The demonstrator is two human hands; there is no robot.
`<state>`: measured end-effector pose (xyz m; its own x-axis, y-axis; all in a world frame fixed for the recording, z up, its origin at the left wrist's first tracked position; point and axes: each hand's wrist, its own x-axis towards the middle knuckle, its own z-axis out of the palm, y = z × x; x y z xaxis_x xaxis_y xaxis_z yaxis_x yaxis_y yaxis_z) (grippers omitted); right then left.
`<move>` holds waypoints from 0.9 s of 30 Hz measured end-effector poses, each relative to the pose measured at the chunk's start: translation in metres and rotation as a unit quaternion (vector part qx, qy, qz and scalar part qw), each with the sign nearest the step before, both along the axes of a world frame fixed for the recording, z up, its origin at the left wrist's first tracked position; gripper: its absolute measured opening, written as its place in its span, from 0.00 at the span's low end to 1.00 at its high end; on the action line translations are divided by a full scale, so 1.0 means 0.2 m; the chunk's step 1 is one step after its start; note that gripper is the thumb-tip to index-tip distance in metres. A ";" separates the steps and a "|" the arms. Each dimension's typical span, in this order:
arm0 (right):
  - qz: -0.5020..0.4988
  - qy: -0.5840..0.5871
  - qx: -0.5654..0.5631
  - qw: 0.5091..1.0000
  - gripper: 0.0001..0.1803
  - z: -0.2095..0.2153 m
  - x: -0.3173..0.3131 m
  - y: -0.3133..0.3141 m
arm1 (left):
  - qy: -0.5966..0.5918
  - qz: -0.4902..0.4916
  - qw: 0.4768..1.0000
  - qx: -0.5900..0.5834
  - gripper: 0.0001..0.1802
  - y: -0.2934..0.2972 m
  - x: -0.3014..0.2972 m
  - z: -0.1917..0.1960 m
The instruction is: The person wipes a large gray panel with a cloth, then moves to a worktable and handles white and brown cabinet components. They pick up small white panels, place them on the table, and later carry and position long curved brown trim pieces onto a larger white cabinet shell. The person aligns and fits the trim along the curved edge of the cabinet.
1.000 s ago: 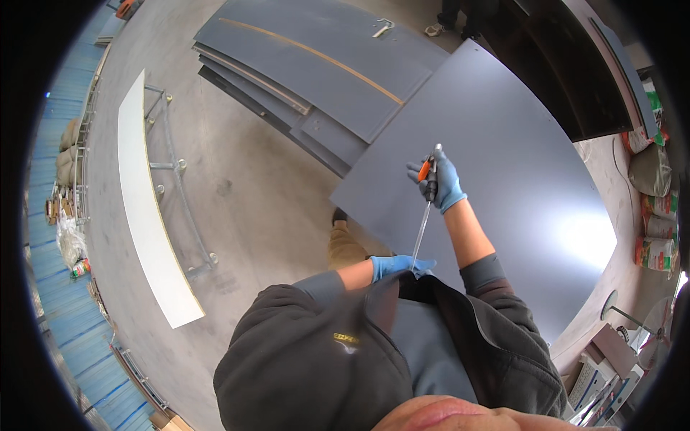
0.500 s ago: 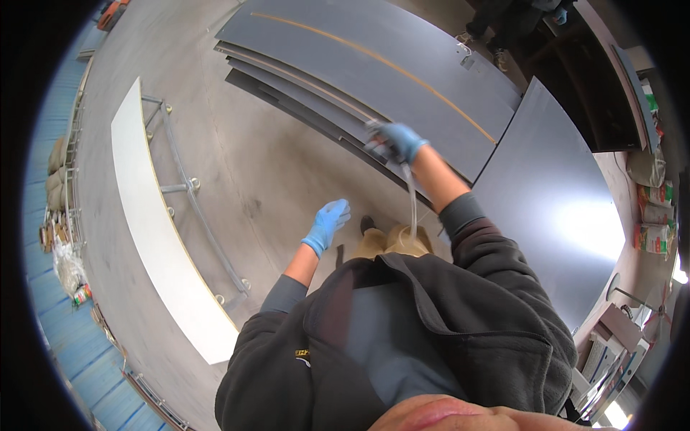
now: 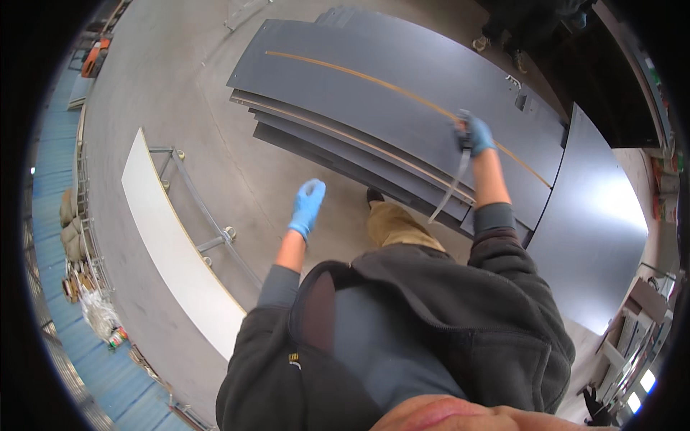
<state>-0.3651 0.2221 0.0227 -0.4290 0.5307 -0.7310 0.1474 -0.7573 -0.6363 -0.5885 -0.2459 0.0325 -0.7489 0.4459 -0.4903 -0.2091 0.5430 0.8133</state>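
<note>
- Head view: the gloved right hand [image 3: 477, 135] has its fingers wrapped round a dark tool [image 3: 464, 135], blurred, over the top grey panel [image 3: 374, 82]; contact with the panel cannot be told.
- A pale tube [image 3: 451, 189] trails from the tool toward the person's body.
- The gloved left hand [image 3: 307, 208] is over the concrete floor [image 3: 266, 161], its fingers bent close together; how far they close cannot be told.
- The top panel bears a long tan strip [image 3: 402, 91] and lies on a stack of other boards [image 3: 316, 147], their edges uneven.
- Another grey panel [image 3: 593, 230], shiny, lies at the stack's right end.
- At left, a long white board [image 3: 172, 244] is beside a wheeled metal frame [image 3: 194, 188].
- Beyond, sacks [image 3: 70, 233] sit near a blue ribbed surface [image 3: 57, 165].
- A person in dark clothing [image 3: 528, 25] is at the upper right.
</note>
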 end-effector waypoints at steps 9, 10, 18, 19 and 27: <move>0.320 0.042 0.007 0.946 0.19 0.38 -1.24 -0.81 | 0.213 -0.007 0.970 -0.115 0.41 0.08 -1.60 -0.10; 0.247 -0.025 0.062 0.967 0.18 0.33 -1.30 -0.64 | 0.252 -0.019 0.958 -0.134 0.42 0.08 -1.76 -0.11; -0.066 -0.125 0.090 0.986 0.16 0.30 -1.91 -0.05 | 0.328 -0.081 0.916 -0.218 0.52 0.38 -2.92 -0.29; 0.086 -0.198 0.129 0.968 0.13 0.30 -2.07 -0.12 | 0.308 -0.090 0.928 -0.190 0.52 0.42 -3.02 -0.33; -0.198 -0.107 0.038 0.974 0.18 0.16 -2.78 0.03 | 0.017 -0.155 0.987 0.037 0.24 0.55 -3.26 -0.46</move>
<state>-0.9207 0.2282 0.0552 -0.0222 0.6792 -0.7336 -0.0119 -0.7339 -0.6791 -1.2410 -0.1352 -0.0603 -0.5863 0.6899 -0.4246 -0.0130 0.5160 0.8565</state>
